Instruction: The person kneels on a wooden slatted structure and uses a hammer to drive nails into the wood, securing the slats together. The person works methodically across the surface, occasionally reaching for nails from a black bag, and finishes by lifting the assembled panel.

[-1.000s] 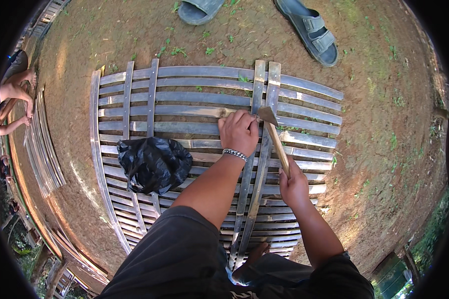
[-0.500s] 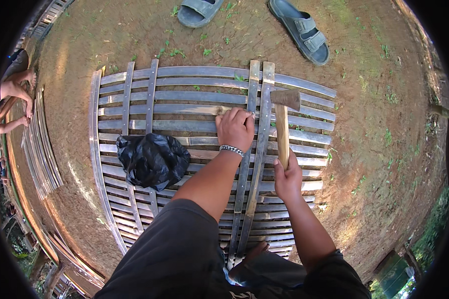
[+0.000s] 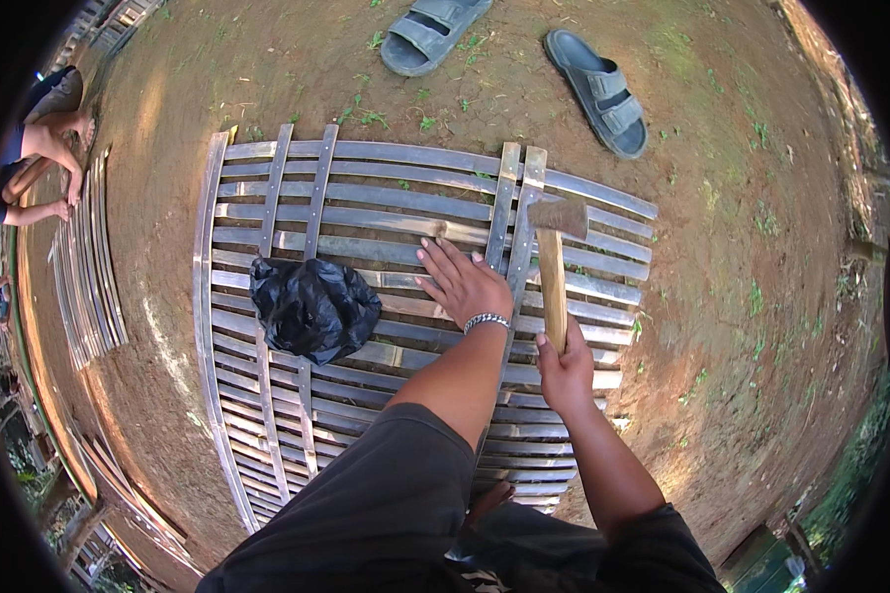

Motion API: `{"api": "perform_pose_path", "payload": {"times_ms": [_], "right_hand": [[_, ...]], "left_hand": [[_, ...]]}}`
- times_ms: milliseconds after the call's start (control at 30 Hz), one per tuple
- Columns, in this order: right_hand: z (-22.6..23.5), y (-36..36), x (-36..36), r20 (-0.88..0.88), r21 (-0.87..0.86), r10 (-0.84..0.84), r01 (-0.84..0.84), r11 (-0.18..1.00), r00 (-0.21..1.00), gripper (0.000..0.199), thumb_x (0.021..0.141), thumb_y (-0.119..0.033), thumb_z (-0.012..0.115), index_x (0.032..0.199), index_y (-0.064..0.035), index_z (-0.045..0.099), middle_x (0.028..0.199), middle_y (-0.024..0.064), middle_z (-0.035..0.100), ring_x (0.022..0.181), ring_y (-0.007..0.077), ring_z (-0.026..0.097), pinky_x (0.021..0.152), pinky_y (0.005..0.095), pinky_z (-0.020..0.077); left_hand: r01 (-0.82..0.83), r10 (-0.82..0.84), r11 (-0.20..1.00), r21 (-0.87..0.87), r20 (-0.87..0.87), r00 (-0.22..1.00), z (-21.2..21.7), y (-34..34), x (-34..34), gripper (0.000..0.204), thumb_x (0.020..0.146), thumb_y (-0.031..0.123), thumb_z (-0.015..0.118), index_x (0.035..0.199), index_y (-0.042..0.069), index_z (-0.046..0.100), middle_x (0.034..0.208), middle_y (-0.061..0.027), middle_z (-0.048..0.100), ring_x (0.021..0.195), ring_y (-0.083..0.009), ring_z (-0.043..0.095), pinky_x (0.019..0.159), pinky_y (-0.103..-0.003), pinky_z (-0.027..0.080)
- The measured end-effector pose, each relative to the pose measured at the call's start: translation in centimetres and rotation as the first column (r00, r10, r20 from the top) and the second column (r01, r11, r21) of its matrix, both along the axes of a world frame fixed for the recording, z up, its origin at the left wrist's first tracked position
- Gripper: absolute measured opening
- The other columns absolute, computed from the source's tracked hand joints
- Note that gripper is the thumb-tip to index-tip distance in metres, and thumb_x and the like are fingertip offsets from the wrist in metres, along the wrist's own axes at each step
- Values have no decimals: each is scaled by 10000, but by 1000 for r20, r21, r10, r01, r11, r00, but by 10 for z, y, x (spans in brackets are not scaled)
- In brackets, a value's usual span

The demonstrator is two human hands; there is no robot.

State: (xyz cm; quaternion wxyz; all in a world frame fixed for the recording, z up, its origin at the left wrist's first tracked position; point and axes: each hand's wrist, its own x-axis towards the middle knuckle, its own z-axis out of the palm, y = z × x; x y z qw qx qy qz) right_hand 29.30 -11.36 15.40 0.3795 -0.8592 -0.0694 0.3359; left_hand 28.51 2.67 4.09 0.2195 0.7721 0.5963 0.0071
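A lattice panel of grey bamboo slats (image 3: 366,198) lies flat on the dirt in front of me. My left hand (image 3: 462,282), with a bead bracelet at the wrist, rests flat and spread on the slats beside two upright strips (image 3: 512,198). My right hand (image 3: 567,368) grips the wooden handle of a hammer (image 3: 554,257), whose head points away from me and hovers over the upright strips. A crumpled black plastic bag (image 3: 313,306) sits on the panel left of my left hand.
Two grey-blue sandals (image 3: 603,94) lie on the dirt beyond the panel. A stack of bamboo strips (image 3: 87,267) lies at the left, where another person's hands (image 3: 54,148) work. More slats lie at lower left (image 3: 119,474). My knees fill the bottom.
The hammer has swung up and away from the strip, its head now raised farther out. My left hand has opened from a pinch to lie flat on the slats.
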Motion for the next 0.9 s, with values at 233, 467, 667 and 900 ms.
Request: {"api": "perform_pose_path", "payload": {"times_ms": [233, 467, 667, 900], "right_hand": [[-84, -11, 78, 139, -109, 341, -328, 938, 930, 460, 982, -126, 631, 1415, -10, 526, 1070, 292, 697, 952, 466, 706, 817, 449, 570], [-49, -16, 53, 249, -20, 344, -351, 936, 905, 449, 985, -113, 612, 1410, -23, 502, 1126, 302, 674, 940, 462, 706, 796, 487, 574], [-40, -6, 57, 284, -63, 395, -394, 917, 874, 457, 968, -87, 628, 1407, -41, 511, 1109, 270, 681, 925, 465, 696, 749, 481, 573], [-53, -8, 57, 230, -172, 502, -473, 864, 834, 444, 966, -99, 644, 1389, -25, 530, 1069, 267, 688, 905, 457, 703, 746, 484, 576]], "left_hand": [[28, -30, 999, -16, -95, 995, -61, 17, 46, 632, 1038, 263, 354, 1563, -81, 279, 1711, -207, 80, 1590, -373, 2, 1254, -583, -1], [40, -48, 998, -57, -130, 990, -27, 10, 14, 652, 1035, 271, 353, 1579, -73, 245, 1712, -203, 77, 1589, -375, -9, 1250, -592, -18], [42, -43, 999, -18, -89, 995, -21, 10, 6, 639, 1017, 249, 391, 1547, -96, 300, 1698, -227, 129, 1583, -404, 29, 1247, -596, 16], [37, -40, 999, -34, -110, 993, -31, 8, 8, 651, 1022, 261, 389, 1564, -79, 270, 1704, -211, 121, 1587, -385, 26, 1249, -596, 5]]}}
